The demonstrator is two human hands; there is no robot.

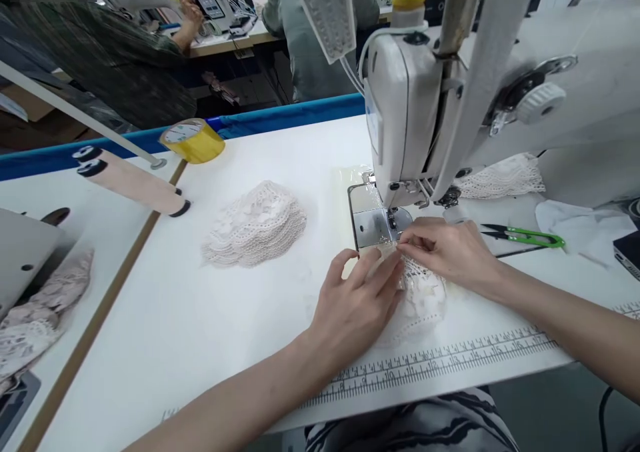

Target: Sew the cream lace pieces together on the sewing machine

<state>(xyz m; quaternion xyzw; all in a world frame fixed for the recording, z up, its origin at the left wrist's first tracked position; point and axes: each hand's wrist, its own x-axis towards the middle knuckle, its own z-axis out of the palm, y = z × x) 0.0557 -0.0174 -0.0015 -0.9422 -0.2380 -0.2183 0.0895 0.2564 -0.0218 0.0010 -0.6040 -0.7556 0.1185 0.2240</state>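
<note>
Head view of a sewing station. A small piece of white openwork lace (pixel 423 299) lies flat on the white desk (pixel 200 319), its far edge brought up to the steel needle plate (pixel 373 229) beneath the presser foot of the white industrial sewing machine (pixel 405 119). The left hand (pixel 355 305) rests palm-down on the near-left part of the lace, fingers (pixel 380 275) spread and flattened against it rather than curled round it. The right hand (pixel 450 249) pinches the lace's leading edge just beside the foot, thumb and forefinger closed on the fabric. To the left, well apart, lies a stack of similar white lace pieces (pixel 255 225); behind it stands a yellow roll of tape (pixel 193 140). Green-handled thread snips (pixel 525 237) lie to the right of the right hand. A printed ruler strip (pixel 450 362) runs along the desk's near edge. Judged from its look, the lace is light, limp and easily snagged or stretched; it is best held by its scalloped border, flat under the palm, with a fingertip pinch near the needle.
</note>
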